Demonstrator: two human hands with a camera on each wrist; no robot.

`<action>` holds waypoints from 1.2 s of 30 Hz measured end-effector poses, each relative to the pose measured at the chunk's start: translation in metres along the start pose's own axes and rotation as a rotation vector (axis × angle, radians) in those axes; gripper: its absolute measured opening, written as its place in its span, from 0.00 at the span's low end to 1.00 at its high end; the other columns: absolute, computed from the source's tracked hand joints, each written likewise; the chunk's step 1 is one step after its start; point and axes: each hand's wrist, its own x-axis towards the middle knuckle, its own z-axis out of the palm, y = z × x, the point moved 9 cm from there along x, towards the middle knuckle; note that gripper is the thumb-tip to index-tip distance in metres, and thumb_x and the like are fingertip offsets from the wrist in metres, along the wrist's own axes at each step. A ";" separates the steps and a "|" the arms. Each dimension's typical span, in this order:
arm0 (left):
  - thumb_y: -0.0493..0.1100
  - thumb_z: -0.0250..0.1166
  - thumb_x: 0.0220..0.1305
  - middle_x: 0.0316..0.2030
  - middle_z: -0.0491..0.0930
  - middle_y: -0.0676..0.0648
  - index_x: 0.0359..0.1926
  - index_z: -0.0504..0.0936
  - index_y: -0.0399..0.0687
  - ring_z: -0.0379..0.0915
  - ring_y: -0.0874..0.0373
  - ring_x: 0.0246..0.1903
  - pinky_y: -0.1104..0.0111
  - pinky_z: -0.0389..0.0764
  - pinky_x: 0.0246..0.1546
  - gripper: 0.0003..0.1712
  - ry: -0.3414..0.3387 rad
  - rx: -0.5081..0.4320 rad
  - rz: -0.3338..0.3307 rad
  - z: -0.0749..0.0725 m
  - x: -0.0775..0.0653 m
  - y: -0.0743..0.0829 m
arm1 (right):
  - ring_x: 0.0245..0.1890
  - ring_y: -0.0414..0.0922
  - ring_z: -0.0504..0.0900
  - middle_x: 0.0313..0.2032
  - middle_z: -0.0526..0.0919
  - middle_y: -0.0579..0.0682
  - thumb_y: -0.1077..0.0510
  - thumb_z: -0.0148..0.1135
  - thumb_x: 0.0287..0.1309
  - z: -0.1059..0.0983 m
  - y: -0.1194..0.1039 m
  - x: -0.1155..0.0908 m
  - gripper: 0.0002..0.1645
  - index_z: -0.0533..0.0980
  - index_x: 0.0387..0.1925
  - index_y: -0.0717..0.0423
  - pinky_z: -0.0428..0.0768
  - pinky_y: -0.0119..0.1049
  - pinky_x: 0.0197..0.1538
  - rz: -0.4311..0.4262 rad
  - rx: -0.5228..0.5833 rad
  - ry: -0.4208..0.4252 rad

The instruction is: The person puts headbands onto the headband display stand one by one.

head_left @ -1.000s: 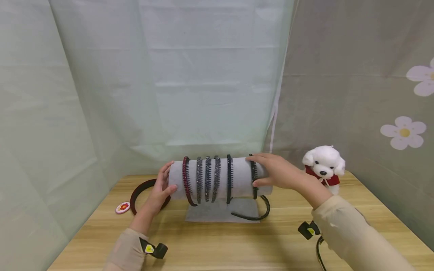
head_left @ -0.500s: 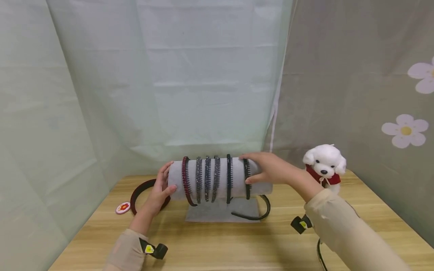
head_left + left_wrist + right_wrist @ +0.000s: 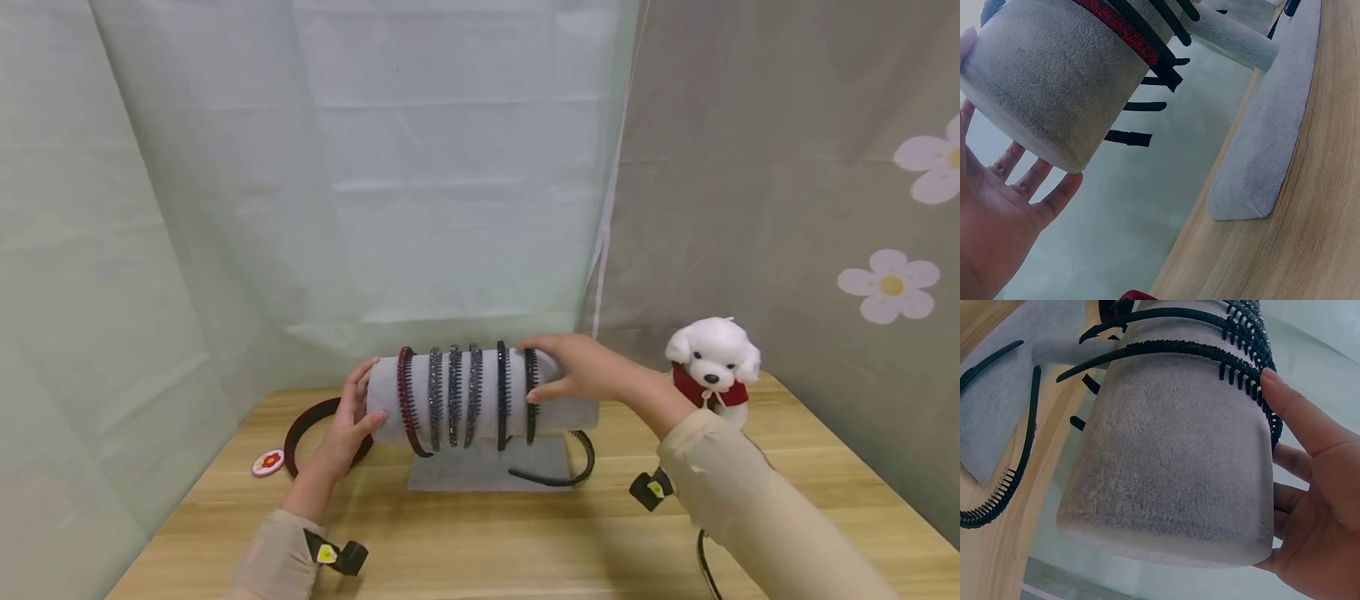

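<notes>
A grey plush headband stand [image 3: 566, 413] has a horizontal roll carrying several toothed headbands. At the roll's left end, my left hand [image 3: 351, 417] holds it, thumb in front and fingers behind, as the left wrist view shows. My right hand [image 3: 573, 367] grips the rightmost black headband [image 3: 531, 412], thumb on its front and index finger over the top. In the right wrist view the thumb presses that headband's toothed edge; other fingers lie behind the roll. Left of it sit another black headband [image 3: 502, 400], glittery grey and blue ones [image 3: 454, 400], and a red one [image 3: 407, 392].
A loose black headband [image 3: 588, 458] lies by the stand's base [image 3: 480, 475]. Behind my left forearm are a dark red headband [image 3: 296, 433] and a round flower badge [image 3: 268, 462]. A white plush dog [image 3: 714, 354] stands at right. Another black band [image 3: 705, 567] lies near the front.
My right hand has slid the rightmost black headband leftward along the roll, close to its neighbour. The left hand has kept its hold on the roll's end.
</notes>
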 end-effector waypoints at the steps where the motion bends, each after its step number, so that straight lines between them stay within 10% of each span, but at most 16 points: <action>1: 0.49 0.56 0.70 0.65 0.58 0.59 0.73 0.46 0.63 0.65 0.66 0.54 0.73 0.73 0.48 0.38 -0.001 0.001 0.001 0.000 0.000 0.000 | 0.65 0.54 0.70 0.65 0.71 0.52 0.43 0.68 0.54 0.001 0.001 0.001 0.42 0.65 0.67 0.48 0.67 0.52 0.66 0.007 0.005 -0.004; 22: 0.45 0.55 0.70 0.65 0.59 0.60 0.73 0.47 0.62 0.65 0.67 0.54 0.74 0.73 0.49 0.37 0.013 -0.010 0.010 -0.004 0.000 -0.001 | 0.59 0.52 0.74 0.66 0.70 0.53 0.41 0.67 0.55 0.005 0.003 0.009 0.44 0.62 0.70 0.46 0.66 0.53 0.66 0.009 0.064 0.001; 36: 0.48 0.55 0.70 0.66 0.56 0.58 0.73 0.46 0.64 0.64 0.66 0.56 0.73 0.72 0.51 0.38 0.006 0.004 -0.020 0.001 0.000 -0.003 | 0.67 0.55 0.67 0.66 0.70 0.53 0.43 0.67 0.55 -0.013 0.008 -0.017 0.41 0.65 0.68 0.49 0.64 0.54 0.67 0.031 0.094 0.182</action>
